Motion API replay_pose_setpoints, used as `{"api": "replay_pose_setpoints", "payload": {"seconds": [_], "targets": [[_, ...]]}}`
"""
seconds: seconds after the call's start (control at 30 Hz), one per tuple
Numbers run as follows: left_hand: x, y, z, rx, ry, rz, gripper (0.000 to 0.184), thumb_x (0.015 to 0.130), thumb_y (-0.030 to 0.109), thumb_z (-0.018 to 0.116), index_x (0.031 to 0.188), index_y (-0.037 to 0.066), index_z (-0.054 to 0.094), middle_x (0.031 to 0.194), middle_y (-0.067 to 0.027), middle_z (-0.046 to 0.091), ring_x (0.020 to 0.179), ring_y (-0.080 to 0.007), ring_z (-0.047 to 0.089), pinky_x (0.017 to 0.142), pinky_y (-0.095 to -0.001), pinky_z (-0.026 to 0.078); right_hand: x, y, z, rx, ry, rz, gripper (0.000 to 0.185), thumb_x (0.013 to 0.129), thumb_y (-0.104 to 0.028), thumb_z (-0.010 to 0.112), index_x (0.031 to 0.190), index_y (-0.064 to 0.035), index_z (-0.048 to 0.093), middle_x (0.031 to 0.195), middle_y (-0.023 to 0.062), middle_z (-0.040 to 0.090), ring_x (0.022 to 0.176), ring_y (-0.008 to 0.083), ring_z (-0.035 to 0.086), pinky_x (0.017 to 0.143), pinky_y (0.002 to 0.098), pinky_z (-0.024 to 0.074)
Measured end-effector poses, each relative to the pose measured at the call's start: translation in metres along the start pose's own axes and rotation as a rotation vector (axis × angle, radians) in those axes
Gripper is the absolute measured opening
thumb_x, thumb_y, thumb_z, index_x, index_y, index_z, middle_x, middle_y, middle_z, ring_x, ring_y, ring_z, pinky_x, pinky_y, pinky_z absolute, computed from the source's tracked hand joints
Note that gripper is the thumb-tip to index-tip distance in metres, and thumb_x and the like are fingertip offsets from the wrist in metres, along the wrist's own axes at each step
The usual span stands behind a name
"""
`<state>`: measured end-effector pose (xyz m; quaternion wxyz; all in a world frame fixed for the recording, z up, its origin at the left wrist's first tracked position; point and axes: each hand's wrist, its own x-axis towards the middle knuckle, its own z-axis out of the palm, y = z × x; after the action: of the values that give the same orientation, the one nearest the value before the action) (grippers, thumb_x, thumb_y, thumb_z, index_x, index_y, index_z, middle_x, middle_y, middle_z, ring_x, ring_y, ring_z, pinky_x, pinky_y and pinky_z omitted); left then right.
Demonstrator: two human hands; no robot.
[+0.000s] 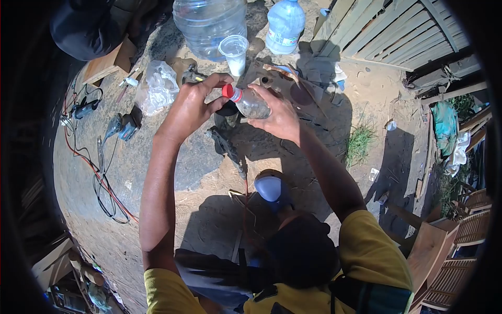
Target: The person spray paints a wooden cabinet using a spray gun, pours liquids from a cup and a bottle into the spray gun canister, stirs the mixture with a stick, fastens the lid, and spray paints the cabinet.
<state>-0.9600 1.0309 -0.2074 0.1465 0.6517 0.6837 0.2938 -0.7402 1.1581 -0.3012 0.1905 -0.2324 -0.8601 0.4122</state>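
Note:
A clear plastic bottle with a red cap is tilted between my hands, its neck toward the left. My right hand is wrapped around the bottle's body. The thumb and index finger of my left hand close around the cap from either side. Whether the cap is still threaded on the neck, I cannot tell. Just beyond my hands stands a clear plastic cup with something white in its bottom. Below the bottle, a dark tool with a red cable lies on the ground, partly hidden.
A large clear water bottle and a bluish jug stand at the back. To the left lie a plastic bag, a power tool and tangled cables. Slatted wood edges the right; wooden furniture stands lower right.

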Motion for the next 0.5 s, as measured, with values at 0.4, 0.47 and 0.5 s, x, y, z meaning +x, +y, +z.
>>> {"api": "replay_pose_setpoints", "payload": {"seconds": [0.4,0.47,0.5], "targets": [[-0.01,-0.056,0.056,0.248,-0.038,0.083,0.041,0.092,-0.001,0.066,0.132,0.004,0.057,0.096,-0.0206,0.076,0.09,-0.0365,0.076,0.08,-0.0488,0.061,-0.009,0.017,-0.009,-0.065,0.016,0.053,0.089,0.077,-0.017,0.089,0.155,-0.0145,0.047,0.144,0.0199,0.063,0.134,0.037,0.061,0.111,0.0451,0.0502],[-0.007,-0.058,0.064,0.556,-0.168,0.123,0.044,0.093,-0.002,0.059,0.136,0.006,0.053,0.087,-0.0212,0.073,0.086,-0.0375,0.076,0.078,-0.0478,0.061,-0.013,0.02,-0.009,-0.092,0.019,0.052,0.087,0.078,-0.018,0.088,0.155,-0.0157,0.047,0.143,0.0204,0.064,0.134,0.0405,0.06,0.11,0.0467,0.0503],[-0.006,-0.056,0.064,0.588,-0.197,0.118,0.049,0.091,-0.003,0.057,0.138,0.008,0.05,0.086,-0.0208,0.072,0.086,-0.0368,0.076,0.076,-0.0451,0.062,-0.013,0.021,-0.008,-0.154,0.041,0.019,0.085,0.079,-0.019,0.087,0.155,-0.0166,0.047,0.142,0.0205,0.064,0.134,0.0425,0.059,0.11,0.0478,0.05]]}}
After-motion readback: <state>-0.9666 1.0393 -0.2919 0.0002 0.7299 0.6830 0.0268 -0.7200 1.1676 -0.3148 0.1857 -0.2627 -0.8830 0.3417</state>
